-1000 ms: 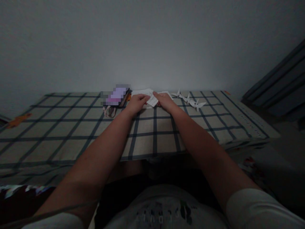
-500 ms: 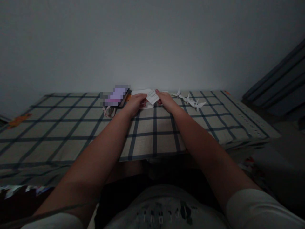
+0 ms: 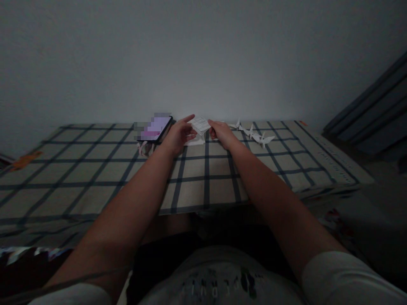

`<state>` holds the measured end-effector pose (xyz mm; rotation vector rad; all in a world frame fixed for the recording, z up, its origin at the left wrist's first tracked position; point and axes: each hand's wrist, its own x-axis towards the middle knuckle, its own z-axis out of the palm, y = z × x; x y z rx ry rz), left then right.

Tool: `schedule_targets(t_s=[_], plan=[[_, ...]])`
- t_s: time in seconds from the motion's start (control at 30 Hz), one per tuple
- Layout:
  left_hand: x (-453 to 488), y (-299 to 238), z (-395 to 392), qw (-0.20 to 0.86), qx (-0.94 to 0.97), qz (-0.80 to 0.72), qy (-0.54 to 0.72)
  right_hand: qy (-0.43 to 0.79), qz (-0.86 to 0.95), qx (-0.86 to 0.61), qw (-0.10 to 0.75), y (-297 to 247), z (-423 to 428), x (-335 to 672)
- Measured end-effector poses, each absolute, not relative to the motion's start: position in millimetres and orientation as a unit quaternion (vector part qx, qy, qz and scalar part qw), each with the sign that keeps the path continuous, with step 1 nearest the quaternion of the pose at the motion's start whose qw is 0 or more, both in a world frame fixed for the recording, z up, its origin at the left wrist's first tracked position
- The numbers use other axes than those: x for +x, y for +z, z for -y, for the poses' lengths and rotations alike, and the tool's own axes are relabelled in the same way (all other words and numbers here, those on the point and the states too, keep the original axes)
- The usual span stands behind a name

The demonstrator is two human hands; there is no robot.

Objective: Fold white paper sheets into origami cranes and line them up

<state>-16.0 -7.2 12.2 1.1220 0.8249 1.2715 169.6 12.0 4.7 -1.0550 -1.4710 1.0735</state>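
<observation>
Both my arms reach far over a checked tablecloth. My left hand and my right hand pinch a small folded white paper between them, lifted just above the cloth. The left index finger sticks out along the paper's top edge; the right hand's fingers are closed on its right side. More white paper lies flat beneath the hands.
A phone with a lit screen lies left of my left hand, pale straps beside it. Several white paper cranes stand in a row to the right. A grey wall rises right behind the table; dark slats are at far right.
The folded paper has risen off the cloth and turned flatter between my hands. My left index finger has stretched out. Both arms stay in place.
</observation>
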Motion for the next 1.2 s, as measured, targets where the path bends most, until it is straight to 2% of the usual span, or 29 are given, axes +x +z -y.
schedule_targets(t_s=[0.33,0.7,0.9,1.2], plan=[[-14.7,6.7,9.0,0.533,0.55,-0.383,0.517,0.445,0.602,-0.439,0.497,5.5,-11.0,169.3],[-11.6,3.4,9.2,0.502,0.548,-0.414,0.525,0.471,0.632,-0.417,0.452,6.1,-6.9,168.9],[-12.6,0.0,5.3,0.481,0.531,-0.433,0.547,0.467,0.649,-0.387,0.46,8.8,-1.1,167.2],[-8.5,-0.3,5.9,0.489,0.508,-0.45,0.548,0.5,0.672,-0.335,0.432,2.9,-1.2,167.5]])
